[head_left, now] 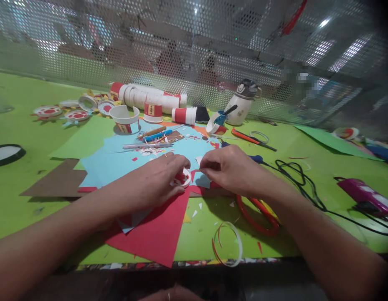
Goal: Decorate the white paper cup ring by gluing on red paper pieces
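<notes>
Lying nearest on the green surface [12, 209], a thin curled white strip [240, 246] and a red sheet [162, 240] sit close to the front edge, with orange-handled scissors [262, 230] under the right forearm; cutting seems well advanced, judging by the scraps about; beyond the sheet, the left hand [164, 179] has its grip closed, thumb and fingers round a red-patterned white disc [185, 177], partly hidden; the right hand [223, 169] is just beside it, fingertips pressed together, though whether they pinch a scrap I cannot tell; this disc looks part-made, its visible rim showing no coloured points; farther off stand a cut-down cup [126, 126] and, to the left, discs with coloured points [48, 111], apparently finished; behind, a row of nested cups [143, 97] lies seemingly uncut.
</notes>
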Available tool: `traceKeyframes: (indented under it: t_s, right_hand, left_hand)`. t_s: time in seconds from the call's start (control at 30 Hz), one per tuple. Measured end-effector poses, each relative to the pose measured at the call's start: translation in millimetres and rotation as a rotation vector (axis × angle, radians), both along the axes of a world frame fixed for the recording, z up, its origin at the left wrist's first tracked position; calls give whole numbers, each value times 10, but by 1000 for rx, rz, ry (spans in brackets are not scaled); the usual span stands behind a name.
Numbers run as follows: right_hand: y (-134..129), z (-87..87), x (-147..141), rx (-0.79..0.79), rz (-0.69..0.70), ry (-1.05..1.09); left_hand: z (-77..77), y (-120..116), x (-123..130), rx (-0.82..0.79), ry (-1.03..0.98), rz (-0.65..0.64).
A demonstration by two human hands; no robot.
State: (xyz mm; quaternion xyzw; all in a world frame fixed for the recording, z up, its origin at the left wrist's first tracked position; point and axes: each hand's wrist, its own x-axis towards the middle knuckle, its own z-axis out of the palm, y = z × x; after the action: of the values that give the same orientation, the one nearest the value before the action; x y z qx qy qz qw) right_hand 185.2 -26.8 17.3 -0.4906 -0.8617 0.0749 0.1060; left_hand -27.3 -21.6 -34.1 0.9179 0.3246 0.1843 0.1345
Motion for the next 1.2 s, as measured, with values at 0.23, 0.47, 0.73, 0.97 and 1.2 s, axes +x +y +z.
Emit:
traceKeyframes:
  t_s: [0.23, 0.47, 0.73, 0.97, 1.2]
  right_hand:
    - [-21, -78, -54, -12, 37, -4]
    - [-10, -38, -20, -18, 8, 1]
    - [112, 19, 117, -2, -73, 6]
    - [124, -50, 94, 42, -95, -355]
    - [68, -89, 72, 159, -29, -441]
  left_hand:
    - [7, -3, 5, 5, -52, -10]
    - [50, 1, 6, 95, -32, 28]
    - [64, 37, 9, 44, 11, 94]
    - [37, 45, 40, -94, -16, 125]
    - [-3, 61, 31, -2, -170, 105]
